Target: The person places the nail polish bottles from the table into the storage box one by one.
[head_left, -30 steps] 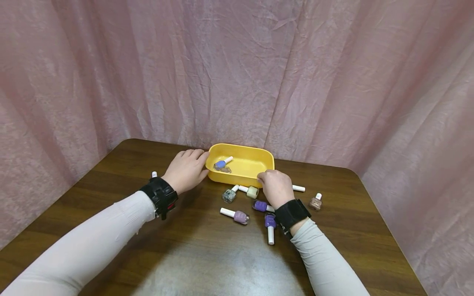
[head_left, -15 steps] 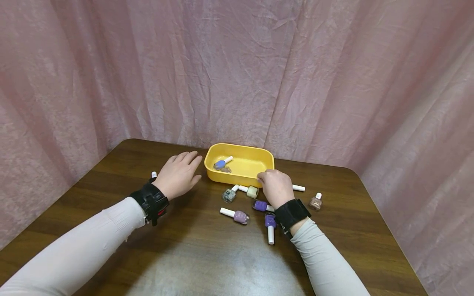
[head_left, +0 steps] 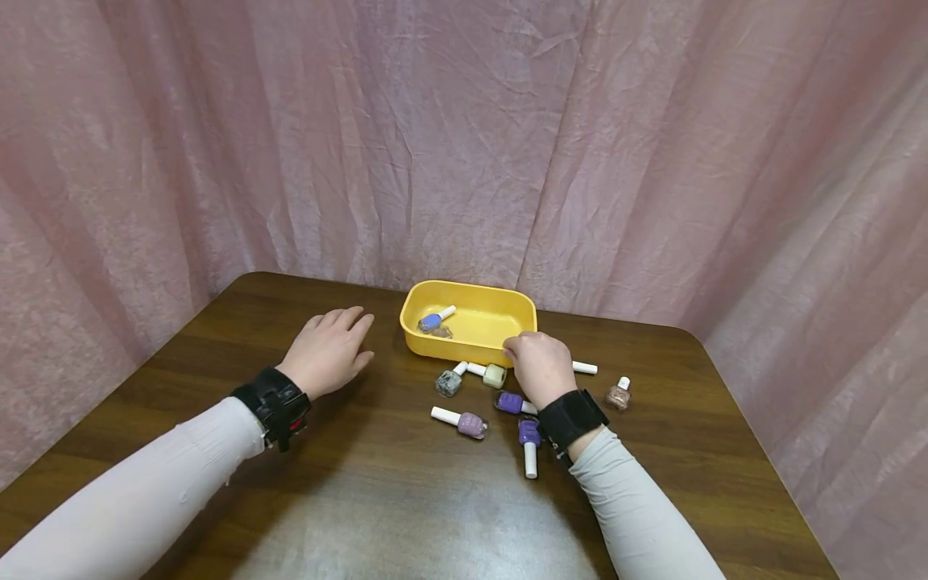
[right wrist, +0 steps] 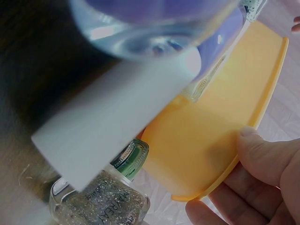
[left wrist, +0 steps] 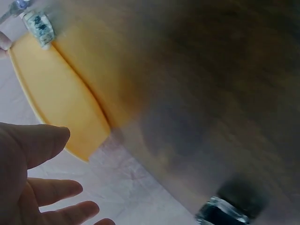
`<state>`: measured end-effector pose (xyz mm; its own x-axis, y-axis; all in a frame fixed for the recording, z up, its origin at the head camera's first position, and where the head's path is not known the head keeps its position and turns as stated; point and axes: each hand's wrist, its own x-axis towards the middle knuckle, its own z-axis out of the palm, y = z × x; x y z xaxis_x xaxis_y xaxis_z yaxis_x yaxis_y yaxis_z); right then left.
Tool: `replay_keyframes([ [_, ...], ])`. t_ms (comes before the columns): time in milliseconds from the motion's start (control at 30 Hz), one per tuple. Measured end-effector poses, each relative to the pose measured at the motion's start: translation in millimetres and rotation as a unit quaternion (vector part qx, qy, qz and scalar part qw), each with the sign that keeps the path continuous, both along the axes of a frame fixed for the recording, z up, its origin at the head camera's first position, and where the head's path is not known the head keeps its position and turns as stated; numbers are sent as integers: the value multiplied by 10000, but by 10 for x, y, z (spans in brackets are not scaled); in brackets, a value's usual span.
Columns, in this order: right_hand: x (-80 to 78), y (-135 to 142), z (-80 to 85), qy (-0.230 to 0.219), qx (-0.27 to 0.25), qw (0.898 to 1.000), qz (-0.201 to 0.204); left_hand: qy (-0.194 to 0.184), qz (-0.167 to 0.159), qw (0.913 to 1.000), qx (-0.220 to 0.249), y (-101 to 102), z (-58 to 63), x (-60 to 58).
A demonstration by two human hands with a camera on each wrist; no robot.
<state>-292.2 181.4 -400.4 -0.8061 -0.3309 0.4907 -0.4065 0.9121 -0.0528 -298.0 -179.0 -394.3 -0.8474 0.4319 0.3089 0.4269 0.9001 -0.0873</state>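
My right hand (head_left: 542,366) holds the front right corner of a yellow plastic bin (head_left: 457,351). In the right wrist view its thumb (right wrist: 258,150) lies on the inner side of the rim with the fingers outside. To the bin's left, my left hand (head_left: 328,352) is over the table, apart from the bin, fingers spread and holding nothing. Inside the bin lie a blue nail polish bottle (head_left: 431,324) with a white cap and a brownish one (head_left: 442,332). In the left wrist view a dark bottle (left wrist: 222,213) stands near the left hand; the hand hides it in the head view.
In front of the bin lie nail polish bottles: speckled grey (head_left: 449,383), pale green (head_left: 495,376), mauve (head_left: 472,425) and two purple, one (head_left: 511,403) above the other (head_left: 529,432). A glitter bottle (head_left: 619,396) lies at the right. A pink curtain (head_left: 464,145) hangs behind the table.
My left hand has let go of the bin's left end and moved left, toward me. The right hand stays at the bin's corner, and the bin is nearly still.
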Motion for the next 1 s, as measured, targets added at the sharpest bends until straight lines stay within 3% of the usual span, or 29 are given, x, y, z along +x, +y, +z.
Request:
replay_keyframes([
  [300,-1,5,-10,-22,-8,10000,1,-178,131,9997,-65,-142,-90,19],
  [533,1,1,-1,23,-13,10000,25,-195,198,9995,-130,-236,-87,100],
  [767,10,-4,9,-27,28,10000,17,-333,302,9988,-180,-347,-169,59],
  [1000,15,-6,19,-71,28,10000,17,-492,407,9978,-200,-385,-169,75],
])
